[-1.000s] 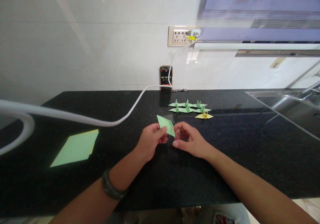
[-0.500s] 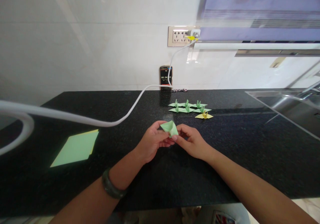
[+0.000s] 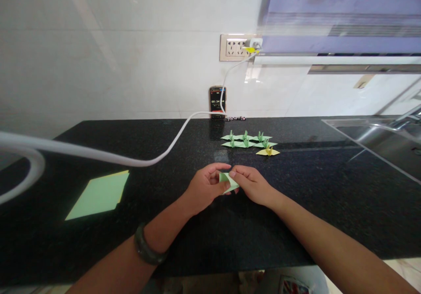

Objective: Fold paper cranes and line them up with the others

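Note:
My left hand [image 3: 205, 187] and my right hand [image 3: 251, 183] meet over the black counter [image 3: 296, 206], both pinched on a small folded green paper [image 3: 228, 183]. The paper lies low, close to the countertop, mostly covered by my fingers. A dark band is on my left wrist. Beyond my hands sit several finished green paper cranes [image 3: 245, 139] and one yellow crane [image 3: 268, 151].
A stack of green and yellow paper sheets [image 3: 98, 194] lies at the left. A white cable [image 3: 138, 161] runs across the counter from a wall socket [image 3: 237, 47]. A phone [image 3: 217, 102] leans on the wall. A steel sink [image 3: 381, 140] is at the right.
The green paper, held up as a flat diamond a second ago, has been folded smaller and brought down toward the counter. Both hands have closed in on it.

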A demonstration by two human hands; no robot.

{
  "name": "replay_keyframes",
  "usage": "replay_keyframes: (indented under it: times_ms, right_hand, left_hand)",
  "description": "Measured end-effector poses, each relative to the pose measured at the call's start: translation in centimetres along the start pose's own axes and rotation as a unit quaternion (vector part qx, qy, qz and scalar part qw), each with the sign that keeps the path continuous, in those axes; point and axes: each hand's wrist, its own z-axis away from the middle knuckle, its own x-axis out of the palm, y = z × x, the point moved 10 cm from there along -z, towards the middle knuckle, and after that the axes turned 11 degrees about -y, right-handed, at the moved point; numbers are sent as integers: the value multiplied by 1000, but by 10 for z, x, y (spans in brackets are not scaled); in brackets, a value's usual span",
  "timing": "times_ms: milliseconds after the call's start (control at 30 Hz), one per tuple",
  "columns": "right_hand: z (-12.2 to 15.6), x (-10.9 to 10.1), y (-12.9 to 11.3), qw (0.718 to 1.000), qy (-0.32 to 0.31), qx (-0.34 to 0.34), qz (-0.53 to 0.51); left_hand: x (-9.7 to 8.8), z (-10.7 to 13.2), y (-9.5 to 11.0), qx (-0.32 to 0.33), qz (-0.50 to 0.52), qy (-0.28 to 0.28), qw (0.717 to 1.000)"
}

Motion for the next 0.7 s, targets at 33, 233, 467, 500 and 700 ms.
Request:
replay_keyframes:
  times_ms: [33,233,467,500,700]
  right_hand:
    - [-1,2,3,1000,-5,9,-10]
    - [5,-19,1,994,113,-8,7]
    - [7,-18,-19,990,96,-74,65]
    - [7,-18,-18,991,95,-72,66]
    - [3,-19,-4,994,102,-39,24]
  left_hand:
    - [3,0,-2,-7,4,-11,1000]
    - [-13,3,-5,-19,21,70,997]
    - [-14,3,-16,-63,17,59,996]
    - [-14,3,-16,-63,12,56,996]
    - [-10,2,-14,-67,-11,49,996]
